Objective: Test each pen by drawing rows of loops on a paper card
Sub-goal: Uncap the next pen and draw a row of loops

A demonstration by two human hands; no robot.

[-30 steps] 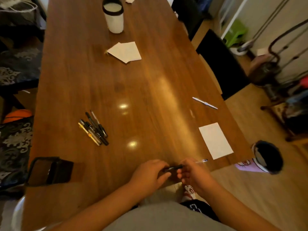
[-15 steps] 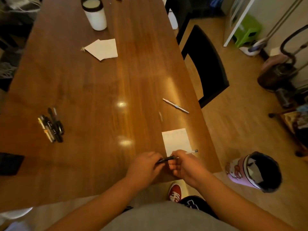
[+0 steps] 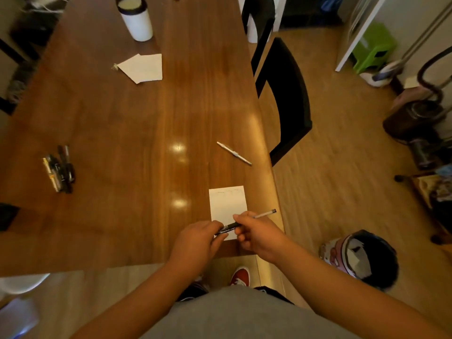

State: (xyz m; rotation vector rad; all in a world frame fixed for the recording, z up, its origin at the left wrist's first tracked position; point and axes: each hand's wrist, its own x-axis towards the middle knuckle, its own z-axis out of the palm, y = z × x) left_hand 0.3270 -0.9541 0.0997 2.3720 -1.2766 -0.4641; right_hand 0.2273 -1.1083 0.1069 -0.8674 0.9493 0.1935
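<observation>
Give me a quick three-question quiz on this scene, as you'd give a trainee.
1. True or false: the paper card lies near the right edge of the table.
2. How many hands grip the black pen? A none, B one, C two.
3. Fill in: the bundle of pens lies on the table's ___ side.
Key: 1 true; 2 C, left hand and right hand; 3 left.

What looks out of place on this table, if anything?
Nothing looks spilled or broken. One white pen lies alone near the right edge of the table, far from the bunch of pens on the left. The far sheets of paper lie askew, overlapping.
</observation>
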